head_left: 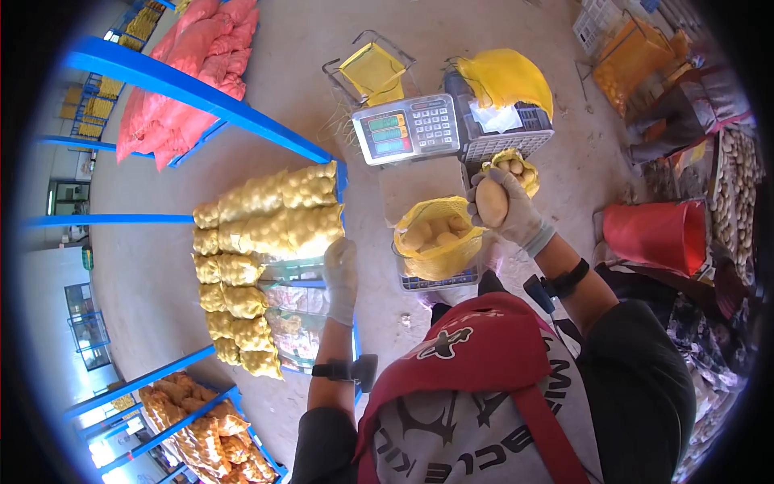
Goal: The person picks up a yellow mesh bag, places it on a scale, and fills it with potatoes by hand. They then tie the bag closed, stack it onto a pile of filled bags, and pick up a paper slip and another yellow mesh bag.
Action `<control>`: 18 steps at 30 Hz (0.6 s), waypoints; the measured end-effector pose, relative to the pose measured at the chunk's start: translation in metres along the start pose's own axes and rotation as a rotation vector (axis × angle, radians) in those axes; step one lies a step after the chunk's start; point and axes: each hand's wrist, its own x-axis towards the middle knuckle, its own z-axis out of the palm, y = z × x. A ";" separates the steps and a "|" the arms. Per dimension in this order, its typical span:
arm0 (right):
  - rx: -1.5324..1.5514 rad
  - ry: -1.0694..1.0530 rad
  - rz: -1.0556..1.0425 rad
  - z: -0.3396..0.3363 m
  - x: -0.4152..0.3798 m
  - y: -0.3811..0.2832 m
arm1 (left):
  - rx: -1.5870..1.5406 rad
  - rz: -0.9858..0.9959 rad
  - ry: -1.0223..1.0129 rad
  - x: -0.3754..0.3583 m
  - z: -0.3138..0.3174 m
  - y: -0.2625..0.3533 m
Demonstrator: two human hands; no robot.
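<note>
In the head view my gloved right hand (516,218) is closed around a large potato (491,202), held up near the yellow mesh bag (439,262). That bag stands open in a crate (439,282) below the scale display (405,129), with several potatoes (435,234) inside. Just beyond my right hand is a smaller yellow bag of potatoes (528,179). My gloved left hand (340,282) is at the right edge of the stacked potato bags (278,218). Its fingers look curled together, and whatever they may hold is hidden.
A dark crate (508,145) with yellow mesh bags (508,77) on it stands beside the scale. Blue rack posts (201,93) rise on the left, near pink sacks (193,64). At right are a red bin (655,235) and another person (709,101).
</note>
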 end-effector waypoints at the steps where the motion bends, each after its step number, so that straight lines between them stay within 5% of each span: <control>1: -0.003 0.081 0.011 0.000 0.000 0.000 | -0.003 -0.001 0.002 -0.002 0.001 0.001; 7: 0.012 0.296 0.179 -0.025 0.012 0.014 | 0.076 -0.053 0.002 -0.015 0.001 0.007; 14: -0.035 0.323 0.103 -0.006 0.017 0.017 | 0.058 -0.086 -0.035 -0.030 -0.022 -0.010; 18: -0.074 0.035 0.115 0.022 0.060 -0.001 | 0.056 -0.110 0.003 -0.039 -0.027 -0.018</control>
